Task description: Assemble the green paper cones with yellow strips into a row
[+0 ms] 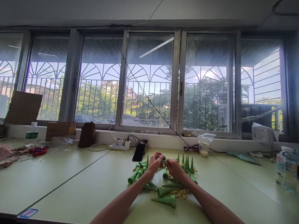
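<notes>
My left hand is closed around a green plastic cone, its round open end turned toward me. Beside it, my right hand has its fingertips pinched together close to that opening; whatever sits between them is too small to make out. More cones lie about both hands. On the left is a heap of lying green cones, on the right several green cones stand point up. Closer to me, another green cone rests on its side by a pile of small yellow pieces.
Behind the hands lie a black phone and a white power strip. A plastic cup stands back right, and a bottle far right. At the left edge, another person's hand is near red items.
</notes>
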Tool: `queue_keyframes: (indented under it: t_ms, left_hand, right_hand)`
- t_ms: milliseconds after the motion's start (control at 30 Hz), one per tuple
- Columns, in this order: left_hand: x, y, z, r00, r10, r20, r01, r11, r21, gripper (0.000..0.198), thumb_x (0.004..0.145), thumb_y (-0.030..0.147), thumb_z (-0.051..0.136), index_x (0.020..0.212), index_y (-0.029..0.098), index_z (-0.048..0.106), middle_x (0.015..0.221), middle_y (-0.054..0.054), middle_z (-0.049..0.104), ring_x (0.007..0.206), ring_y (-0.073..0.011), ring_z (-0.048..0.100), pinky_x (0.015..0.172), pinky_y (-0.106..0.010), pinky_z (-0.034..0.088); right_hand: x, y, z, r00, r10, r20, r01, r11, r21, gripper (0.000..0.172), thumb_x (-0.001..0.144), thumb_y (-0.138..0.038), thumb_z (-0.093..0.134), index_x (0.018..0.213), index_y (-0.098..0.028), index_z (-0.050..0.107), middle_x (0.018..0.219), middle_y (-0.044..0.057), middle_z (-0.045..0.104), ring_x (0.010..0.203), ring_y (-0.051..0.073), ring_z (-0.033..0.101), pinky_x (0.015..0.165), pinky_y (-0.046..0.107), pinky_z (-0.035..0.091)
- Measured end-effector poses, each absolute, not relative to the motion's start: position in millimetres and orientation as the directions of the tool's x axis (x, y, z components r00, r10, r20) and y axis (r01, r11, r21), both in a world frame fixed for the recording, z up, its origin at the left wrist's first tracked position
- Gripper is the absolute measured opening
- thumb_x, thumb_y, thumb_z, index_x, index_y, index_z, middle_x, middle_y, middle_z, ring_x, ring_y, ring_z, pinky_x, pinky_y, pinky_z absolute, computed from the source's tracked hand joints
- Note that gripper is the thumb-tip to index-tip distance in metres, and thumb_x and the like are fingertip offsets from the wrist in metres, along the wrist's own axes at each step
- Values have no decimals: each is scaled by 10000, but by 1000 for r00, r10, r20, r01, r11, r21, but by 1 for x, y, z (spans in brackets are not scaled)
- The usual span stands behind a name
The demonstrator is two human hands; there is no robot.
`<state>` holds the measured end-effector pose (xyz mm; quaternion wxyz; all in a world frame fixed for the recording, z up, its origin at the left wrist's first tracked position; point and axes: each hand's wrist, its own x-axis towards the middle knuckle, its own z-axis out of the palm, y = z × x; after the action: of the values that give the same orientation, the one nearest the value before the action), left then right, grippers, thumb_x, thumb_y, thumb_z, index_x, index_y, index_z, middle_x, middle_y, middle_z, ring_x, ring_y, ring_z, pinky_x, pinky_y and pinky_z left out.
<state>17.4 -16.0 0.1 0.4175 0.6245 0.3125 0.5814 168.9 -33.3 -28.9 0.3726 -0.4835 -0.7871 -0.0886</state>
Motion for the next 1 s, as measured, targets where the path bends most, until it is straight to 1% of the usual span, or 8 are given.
queue_keyframes:
  t_ms: [200,333,500,600,700,833,1000]
  left_hand:
    - [16,-16,3,116,901,419,-93,-410,907,435,623,570,700,671,162,558,538,53,514,362,-57,446,368,-193,387]
    - [16,-13,2,110,917,383,-131,-368,920,418,593,533,736,631,161,548,519,55,491,376,-56,432,363,-184,371]
    - [15,-14,1,120,937,328,-163,-307,937,348,620,466,719,629,166,543,495,70,449,375,-51,394,375,-185,346]
    - [15,-18,1,127,948,292,-174,-269,947,289,618,405,712,656,164,558,533,64,469,421,-54,426,412,-180,371]
    - [16,-20,1,131,958,255,-172,-232,958,265,611,375,714,678,163,569,550,63,480,446,-57,439,463,-194,428]
    - [16,-18,-1,129,965,226,-199,-198,960,297,585,374,747,712,159,585,570,57,505,472,-65,466,544,-241,500]
    - [16,-14,-3,142,962,232,-247,-193,950,330,565,380,780,697,152,581,590,34,535,550,-98,536,593,-267,522]
  right_hand:
    - [167,-37,-28,-288,674,681,813,548,-198,231,962,-188,439,757,-171,543,729,30,624,655,130,541,593,228,282]
    - [166,-39,-28,-312,678,665,815,551,-180,237,963,-188,432,755,-170,544,734,28,619,664,130,544,607,229,292]
    - [165,-40,-27,-323,653,685,807,568,-161,231,941,-171,455,719,-174,516,701,11,588,634,124,509,594,227,275]
    - [166,-40,-28,-314,648,694,813,561,-156,226,937,-171,459,717,-175,511,700,9,581,630,126,502,592,233,267]
    - [168,-37,-29,-306,650,696,818,554,-157,220,941,-167,449,732,-177,517,721,19,591,657,137,519,607,240,278]
    - [170,-35,-29,-291,674,679,841,519,-155,215,941,-157,447,740,-182,519,735,28,602,684,148,536,624,249,296]
    - [170,-37,-27,-274,682,678,853,498,-156,232,954,-184,452,732,-186,519,728,28,608,671,149,540,615,254,296]
